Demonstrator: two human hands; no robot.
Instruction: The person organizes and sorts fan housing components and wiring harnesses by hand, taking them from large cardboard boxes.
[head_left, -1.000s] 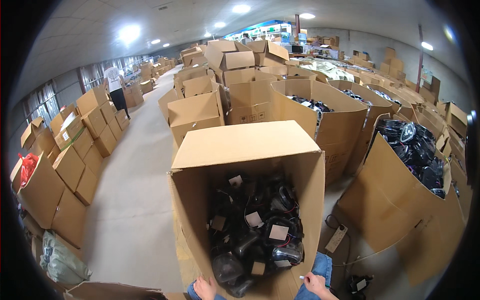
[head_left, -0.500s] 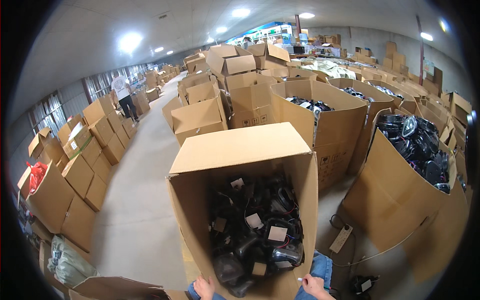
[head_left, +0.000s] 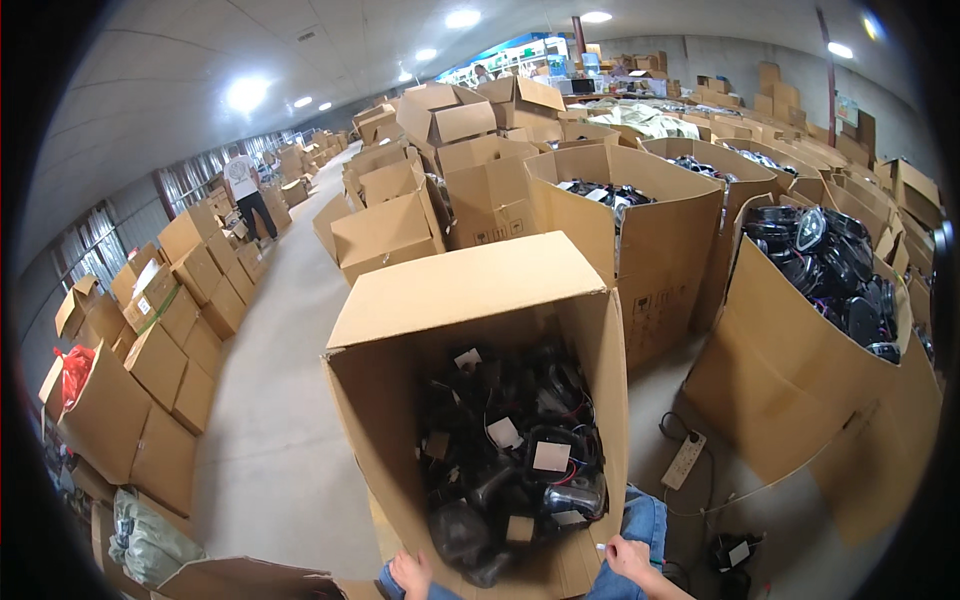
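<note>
A large open cardboard box (head_left: 475,290) tilts toward me between my legs, with its far flap raised. Inside lie several black plastic parts (head_left: 490,490) with wires and pale square tags; the deepest ones are lost in shadow. At the box's near left corner, my left hand (head_left: 410,574) has its fingers curled over the cardboard edge. By the near right corner, my right hand (head_left: 630,556) is closed, and a small white tip pokes out from its fingers. What that tip belongs to is too small to tell.
A power strip (head_left: 684,460) with a cord lies on the floor at right, near a black part with a white tag (head_left: 738,552). Beyond stands a tall carton (head_left: 790,370) full of black parts. Stacked boxes line the left wall, where a person (head_left: 245,190) stands in the aisle.
The view has shifted slightly, so the box appears a little further left and higher. My right hand is slightly higher in the picture; my left hand stays at the box corner.
</note>
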